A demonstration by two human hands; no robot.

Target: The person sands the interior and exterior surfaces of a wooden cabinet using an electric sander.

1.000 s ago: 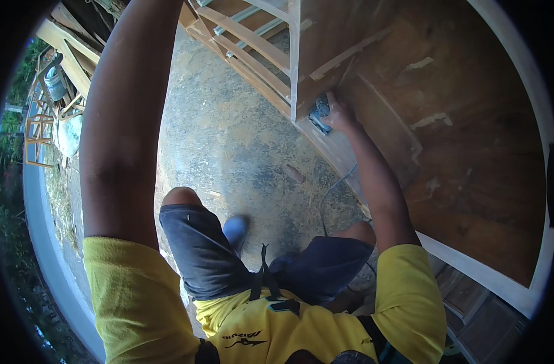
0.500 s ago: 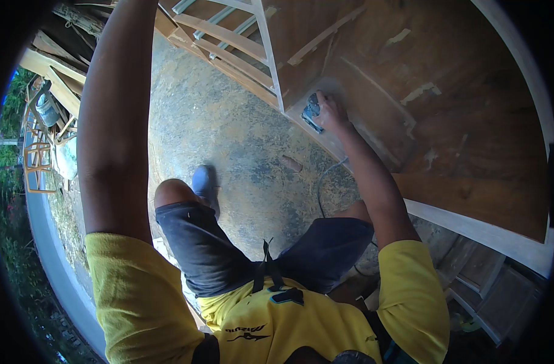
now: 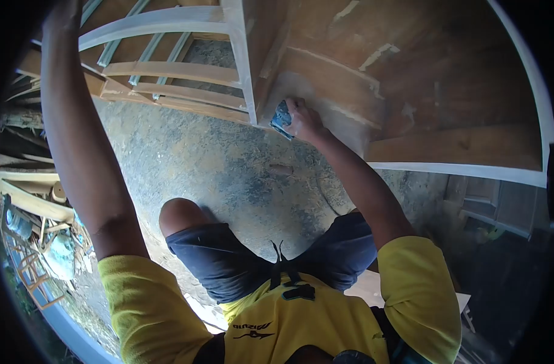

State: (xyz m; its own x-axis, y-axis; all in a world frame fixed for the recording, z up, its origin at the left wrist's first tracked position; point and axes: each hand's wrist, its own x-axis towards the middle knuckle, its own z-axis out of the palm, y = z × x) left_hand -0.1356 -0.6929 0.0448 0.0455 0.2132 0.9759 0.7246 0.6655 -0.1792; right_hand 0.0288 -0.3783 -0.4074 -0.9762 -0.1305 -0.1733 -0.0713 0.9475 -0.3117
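Observation:
My right hand [image 3: 305,120] is wrapped over a blue and black power sander [image 3: 281,119], which rests at the lower corner of a brown wooden panel [image 3: 447,79]. Pale dust and whitish smears cover the panel around the sander. My left arm stretches up along a cabinet-like frame, and my left hand [image 3: 61,13] is at the dark top edge of the view, its fingers hidden. Closest to that hand is the wooden frame with curved slats [image 3: 174,71] and pale metal rails [image 3: 145,59].
Below lies a stained concrete floor [image 3: 210,151] with a cord [image 3: 327,200] near my right knee. Wood scraps [image 3: 37,197] and a chair frame [image 3: 35,273] stand at the left. Panelled wooden pieces [image 3: 495,203] lean at the lower right.
The camera view has turned, bringing more of the slatted frame into sight. My right hand and the sander stay near the same panel corner. My left hand now shows partly at the top.

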